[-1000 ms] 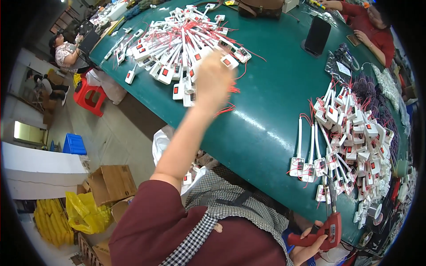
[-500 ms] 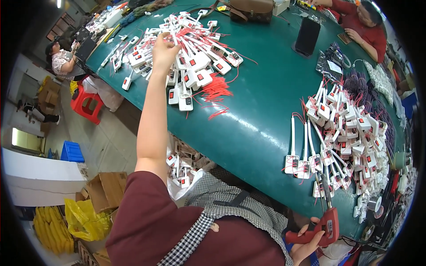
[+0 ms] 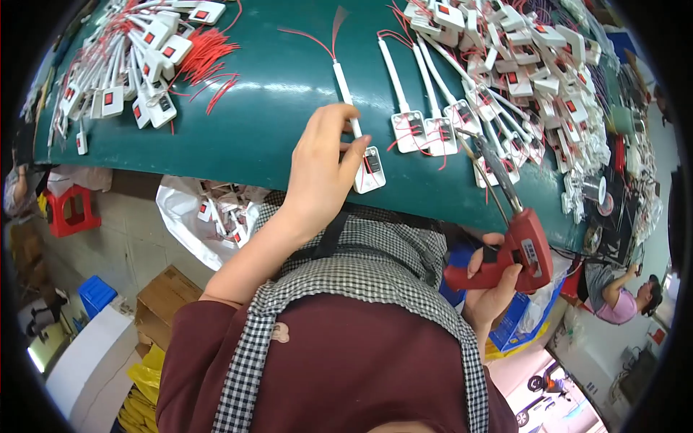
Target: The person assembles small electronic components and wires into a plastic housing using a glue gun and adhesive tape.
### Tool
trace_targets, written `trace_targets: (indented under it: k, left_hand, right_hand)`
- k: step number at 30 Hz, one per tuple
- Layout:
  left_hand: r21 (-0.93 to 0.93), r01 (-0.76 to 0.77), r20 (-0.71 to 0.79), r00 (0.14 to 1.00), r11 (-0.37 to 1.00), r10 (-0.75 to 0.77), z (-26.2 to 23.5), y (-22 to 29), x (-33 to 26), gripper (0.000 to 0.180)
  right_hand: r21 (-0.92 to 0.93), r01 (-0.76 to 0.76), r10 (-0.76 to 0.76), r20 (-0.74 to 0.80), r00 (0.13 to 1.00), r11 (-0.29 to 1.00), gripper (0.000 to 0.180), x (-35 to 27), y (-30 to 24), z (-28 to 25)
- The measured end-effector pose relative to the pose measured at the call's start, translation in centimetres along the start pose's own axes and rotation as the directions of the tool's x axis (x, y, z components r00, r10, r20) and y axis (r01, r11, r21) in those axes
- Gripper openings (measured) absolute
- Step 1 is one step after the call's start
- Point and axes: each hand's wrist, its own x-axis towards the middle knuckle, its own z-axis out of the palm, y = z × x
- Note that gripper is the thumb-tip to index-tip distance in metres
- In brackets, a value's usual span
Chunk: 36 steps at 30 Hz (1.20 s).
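My left hand (image 3: 325, 160) is closed around the white stem of a small switch box (image 3: 371, 172) over the table's near edge. Two thin red wires stick out of the stem's far end, and the box shows a dark part in its open face. In my right hand (image 3: 493, 287) is a red soldering gun (image 3: 530, 252), gripped by its handle. Its long metal tip (image 3: 498, 169) points up and away over the table. Beside that tip lie several more white switch boxes (image 3: 440, 136) with stems and red wires, in a row.
A large pile of white switch units (image 3: 534, 65) covers the right of the green table (image 3: 281, 94). Another heap (image 3: 144, 65) with red wires (image 3: 206, 54) lies far left. A white bag of units (image 3: 189, 213) hangs below the table edge. A solder spool (image 3: 595, 190) stands at right.
My left hand has come from the left heap to the front of me, bringing one switch unit. My right hand still holds the soldering gun. The view has swung to the right.
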Motion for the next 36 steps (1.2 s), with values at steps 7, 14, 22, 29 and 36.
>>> trace_targets:
  k: [7,14,22,29,36]
  left_hand:
    - [0.27,-0.532,0.385,0.824,0.803,0.417,-3.9,0.9,0.6,0.015]
    - [0.241,-0.727,0.72,0.578,0.643,0.384,-3.6,1.8,0.4,0.031]
    - [0.172,-0.716,0.755,0.537,0.677,0.376,-3.9,0.9,1.1,0.027]
    - [0.03,-0.643,0.795,0.479,0.765,0.371,-3.8,0.4,2.1,0.022]
    - [0.135,-0.758,0.811,0.455,0.638,0.368,-3.5,1.1,1.7,0.02]
  right_hand:
    - [0.078,-0.076,0.077,-0.011,0.997,0.994,0.06,-0.7,-0.3,-0.5]
    - [0.479,-0.504,0.424,0.273,0.864,0.719,0.072,2.5,0.9,2.9]
    - [0.502,-0.674,0.468,0.486,0.738,0.542,0.077,3.7,1.9,4.3]
    - [0.499,-0.714,0.472,0.536,0.7,0.492,0.079,3.9,2.6,4.8]
    - [0.487,-0.705,0.463,0.535,0.707,0.516,0.077,3.9,2.7,5.1]
